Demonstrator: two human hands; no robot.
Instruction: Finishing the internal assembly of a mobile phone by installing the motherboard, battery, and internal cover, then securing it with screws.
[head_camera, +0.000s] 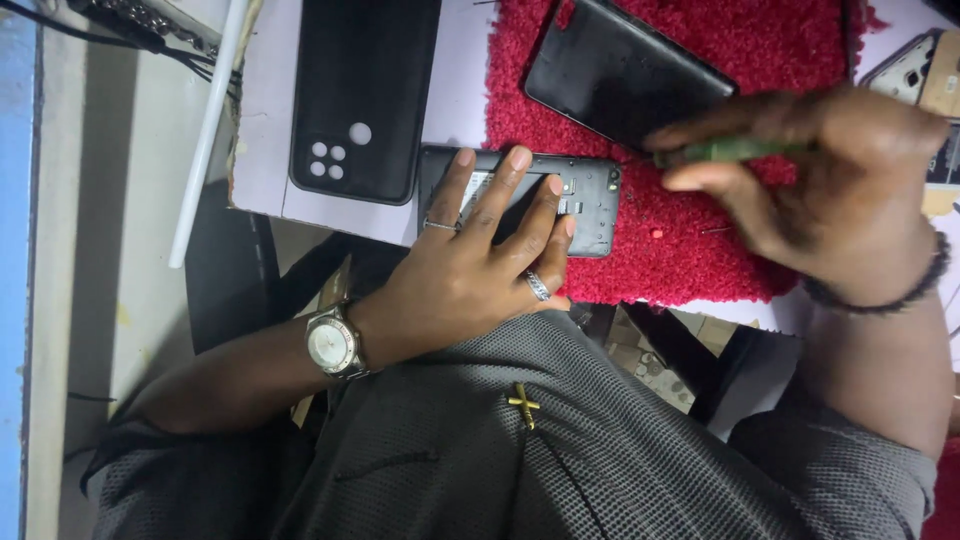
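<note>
Here, left hand (470, 270) fingers spread, pressing the opened phone (590, 195); right hand (830, 180) fingers pinch a green tool (730, 150).

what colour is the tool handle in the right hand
Green, a translucent handle, seen in the head view.

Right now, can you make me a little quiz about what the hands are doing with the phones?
1. True or false: the left hand presses on the opened phone.
2. What does the right hand hold? A) green-handled tool B) spoon C) cup
3. Fill in: the opened phone lies partly on a ___ mat.

Key: 1 true. 2 A. 3 red. Nearby lie a black phone case and a black back cover.
</note>
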